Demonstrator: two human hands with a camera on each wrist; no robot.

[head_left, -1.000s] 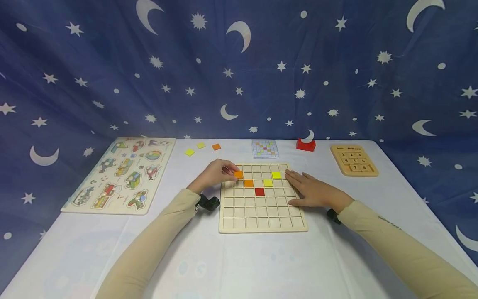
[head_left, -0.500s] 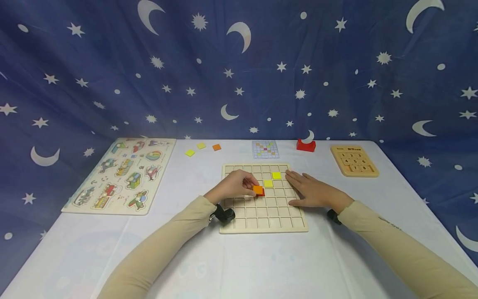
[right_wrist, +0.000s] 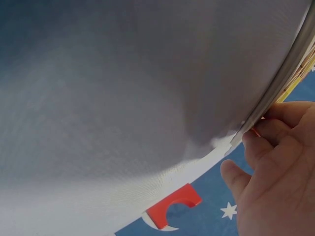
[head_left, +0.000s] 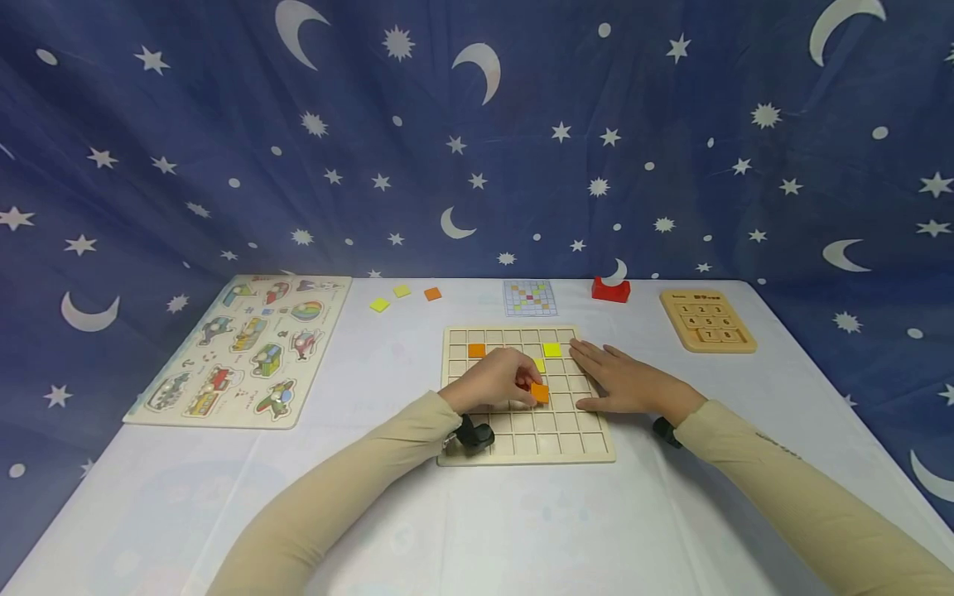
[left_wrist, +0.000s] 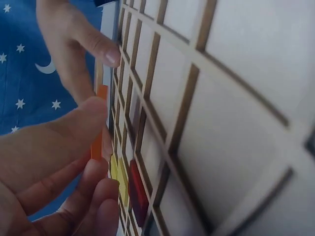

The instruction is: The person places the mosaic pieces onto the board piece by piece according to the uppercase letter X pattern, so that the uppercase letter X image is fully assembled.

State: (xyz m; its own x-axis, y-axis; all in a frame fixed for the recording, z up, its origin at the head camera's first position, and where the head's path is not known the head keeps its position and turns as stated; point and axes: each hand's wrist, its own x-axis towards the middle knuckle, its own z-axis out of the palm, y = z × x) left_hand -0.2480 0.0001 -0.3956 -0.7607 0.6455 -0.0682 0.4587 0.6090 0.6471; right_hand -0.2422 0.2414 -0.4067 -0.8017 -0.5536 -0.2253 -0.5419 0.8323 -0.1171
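A pale wooden grid board (head_left: pixel 525 451) lies mid-table. Over its centre my left hand (head_left: pixel 495 381) pinches an orange tile (head_left: pixel 540 393) between thumb and fingers; the left wrist view has this tile edge-on, a little off the grid. Another orange tile (head_left: pixel 477 351) sits in an upper left cell. Two yellow tiles (head_left: pixel 551 350) are in cells at the upper right, one partly covered by my left hand. A red tile (left_wrist: pixel 138 194) shows in the left wrist view and is hidden in the head view. My right hand (head_left: pixel 622 381) rests with straight fingers on the board's right edge.
Behind the board lie loose yellow tiles (head_left: pixel 379 305), a loose orange tile (head_left: pixel 432 294) and a printed pattern card (head_left: pixel 530 298). A red holder (head_left: pixel 610 290) stands farther right, beside a wooden number puzzle (head_left: pixel 707 320). A vehicle picture board (head_left: pixel 246 348) covers the left side.
My left hand has carried an orange tile from the board's upper left, past the red tile, rightward and nearer to me. My right hand has stayed in place.
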